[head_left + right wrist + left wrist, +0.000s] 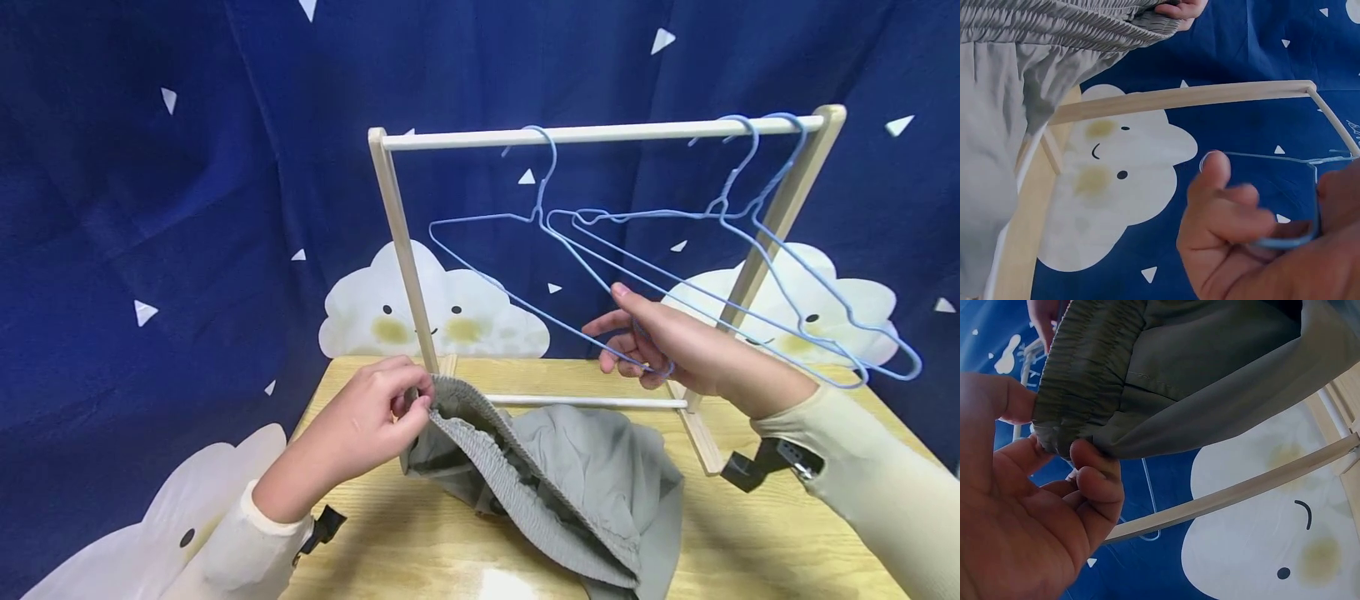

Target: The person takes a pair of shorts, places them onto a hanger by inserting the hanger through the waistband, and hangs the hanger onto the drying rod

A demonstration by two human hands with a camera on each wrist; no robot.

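My left hand [367, 412] pinches the elastic waistband of grey trousers [607, 467] at its left end. In the left wrist view, thumb and fingers grip the gathered waistband [1088, 369] at its edge. The trousers droop onto the table, waist opening towards me; whether the legs are long or short is hidden in the folds. My right hand [667, 342] holds the lower right corner of a blue wire hanger [487, 275], its hook still over the rack's bar. The right wrist view shows the hanger's corner [1285, 242] within the curled fingers.
A wooden rack [622, 133] with a white lower rail stands on the wooden table [750, 533]. Two more blue hangers [780, 250] hang at its right end, behind my right hand and forearm. A dark blue curtain [187, 250] with white clouds and triangles lies behind.
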